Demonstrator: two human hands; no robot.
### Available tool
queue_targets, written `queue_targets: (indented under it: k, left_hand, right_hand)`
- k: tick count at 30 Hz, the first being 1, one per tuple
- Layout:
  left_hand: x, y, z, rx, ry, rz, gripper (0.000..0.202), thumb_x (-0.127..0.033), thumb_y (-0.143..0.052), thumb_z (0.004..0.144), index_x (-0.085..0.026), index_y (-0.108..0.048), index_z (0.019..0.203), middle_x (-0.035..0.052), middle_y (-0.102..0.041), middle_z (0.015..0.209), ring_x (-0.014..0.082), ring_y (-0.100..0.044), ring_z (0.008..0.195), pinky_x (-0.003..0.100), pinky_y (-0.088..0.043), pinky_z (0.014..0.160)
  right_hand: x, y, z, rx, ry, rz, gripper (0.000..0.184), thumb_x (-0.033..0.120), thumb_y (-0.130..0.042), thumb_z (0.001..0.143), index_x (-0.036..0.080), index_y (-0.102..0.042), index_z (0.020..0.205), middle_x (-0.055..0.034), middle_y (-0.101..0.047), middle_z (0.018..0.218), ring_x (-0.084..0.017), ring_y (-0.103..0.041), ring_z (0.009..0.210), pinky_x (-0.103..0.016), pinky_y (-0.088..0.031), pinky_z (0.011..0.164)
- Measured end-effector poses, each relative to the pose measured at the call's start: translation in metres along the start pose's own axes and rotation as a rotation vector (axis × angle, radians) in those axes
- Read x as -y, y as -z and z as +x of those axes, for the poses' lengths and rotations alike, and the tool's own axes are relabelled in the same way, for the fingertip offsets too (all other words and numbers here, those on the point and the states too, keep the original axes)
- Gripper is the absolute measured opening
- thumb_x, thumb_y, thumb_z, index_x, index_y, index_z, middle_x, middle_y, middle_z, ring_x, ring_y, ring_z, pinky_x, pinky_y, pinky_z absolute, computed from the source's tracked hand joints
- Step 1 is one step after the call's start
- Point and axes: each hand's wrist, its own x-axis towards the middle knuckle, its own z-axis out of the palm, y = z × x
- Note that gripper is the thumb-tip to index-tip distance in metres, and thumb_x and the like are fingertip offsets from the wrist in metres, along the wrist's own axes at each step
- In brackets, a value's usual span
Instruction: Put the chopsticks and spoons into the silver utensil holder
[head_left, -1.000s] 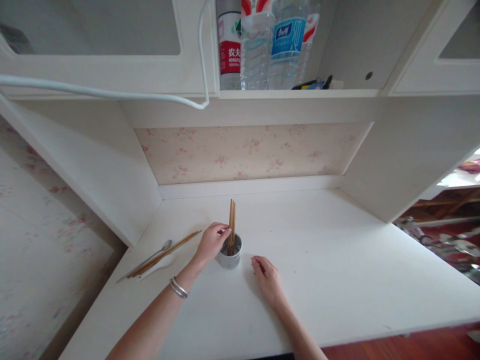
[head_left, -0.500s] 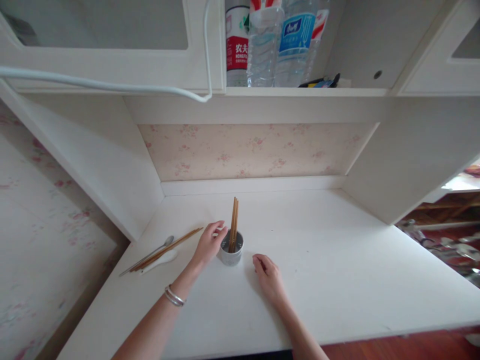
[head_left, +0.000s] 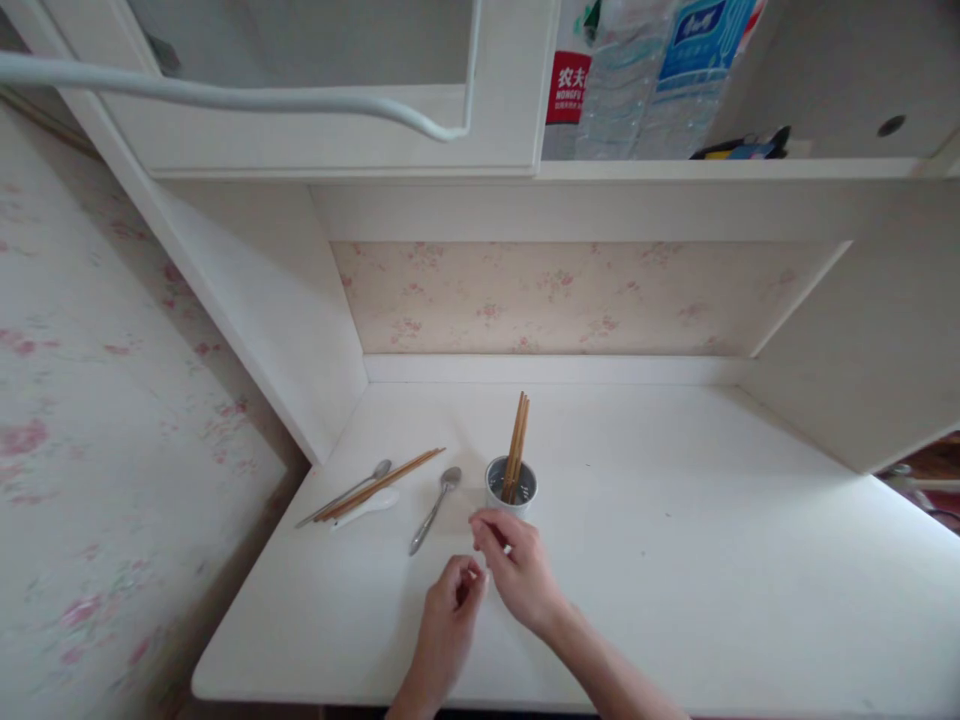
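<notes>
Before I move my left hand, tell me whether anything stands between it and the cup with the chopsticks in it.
Yes, your right hand does: in this head view it lies between the left hand and the cup, overlapping the cup's lower front. Whether it touches the cup, I cannot tell.

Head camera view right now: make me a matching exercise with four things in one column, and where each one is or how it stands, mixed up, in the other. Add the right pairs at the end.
Things:
1. cup
2. white spoon
3. bottles
4. right hand

Places or states:
A. beside the lying chopsticks
B. closer to the cup than the left hand
C. on the cupboard shelf
D. has standing chopsticks in it

Pairs: 1-D, 2-A, 3-C, 4-B
</notes>
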Motion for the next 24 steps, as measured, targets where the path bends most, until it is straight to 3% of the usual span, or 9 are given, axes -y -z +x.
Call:
queue_targets:
  k: [3, 7, 12, 17, 24]
  left_hand:
    - [0.0, 0.002, 0.0, 0.025, 0.022, 0.049, 0.02, -0.033, -0.048, 0.085, -0.017, -0.055, 0.077, -0.0011, -0.054, 0.063, 0.0125, -0.046, 0.058, 0.023, -0.031, 0.054]
    - [-0.004, 0.007, -0.005, 0.054, -0.002, -0.009, 0.026, -0.04, -0.044, 0.089, -0.017, -0.055, 0.082, -0.003, -0.049, 0.064, 0.0112, -0.043, 0.058, 0.022, -0.03, 0.054]
    - [-0.003, 0.013, -0.01, 0.049, -0.034, -0.059, 0.029, -0.044, -0.044, 0.09, -0.018, -0.054, 0.084, -0.0041, -0.045, 0.063, 0.0105, -0.041, 0.057, 0.021, -0.029, 0.053]
    - [-0.002, 0.015, -0.01, 0.06, -0.062, -0.061, 0.029, -0.044, -0.044, 0.09, -0.018, -0.054, 0.082, -0.0046, -0.043, 0.06, 0.01, -0.039, 0.056, 0.021, -0.029, 0.052]
    - [-0.007, 0.018, -0.011, 0.071, -0.056, -0.097, 0.031, -0.047, -0.044, 0.089, -0.018, -0.053, 0.082, -0.0048, -0.041, 0.06, 0.0107, -0.038, 0.055, 0.021, -0.029, 0.052]
  right_hand:
    - [0.015, -0.035, 0.038, 0.204, 0.033, -0.173, 0.024, 0.032, -0.043, 0.092, 0.023, -0.065, 0.1, -0.0014, -0.07, 0.082, -0.014, -0.065, 0.073, -0.022, -0.047, 0.065]
    - [0.015, -0.079, 0.087, 0.453, 0.028, -0.592, 0.033, 0.031, -0.038, 0.093, 0.024, -0.056, 0.119, -0.0056, -0.071, 0.099, -0.019, -0.068, 0.09, -0.027, -0.05, 0.075]
    - [0.004, -0.116, 0.133, 0.526, -0.016, -0.796, 0.033, 0.028, -0.04, 0.089, 0.017, -0.058, 0.115, -0.016, -0.069, 0.099, -0.03, -0.067, 0.092, -0.04, -0.053, 0.07]
    - [-0.007, -0.126, 0.157, 0.592, -0.01, -0.908, 0.032, 0.024, -0.051, 0.081, 0.017, -0.061, 0.111, -0.0163, -0.068, 0.105, -0.033, -0.065, 0.099, -0.048, -0.051, 0.078]
    - [-0.02, -0.122, 0.157, 0.637, 0.028, -0.957, 0.028, 0.021, -0.044, 0.087, 0.018, -0.064, 0.107, -0.0163, -0.068, 0.104, -0.031, -0.065, 0.099, -0.046, -0.051, 0.078]
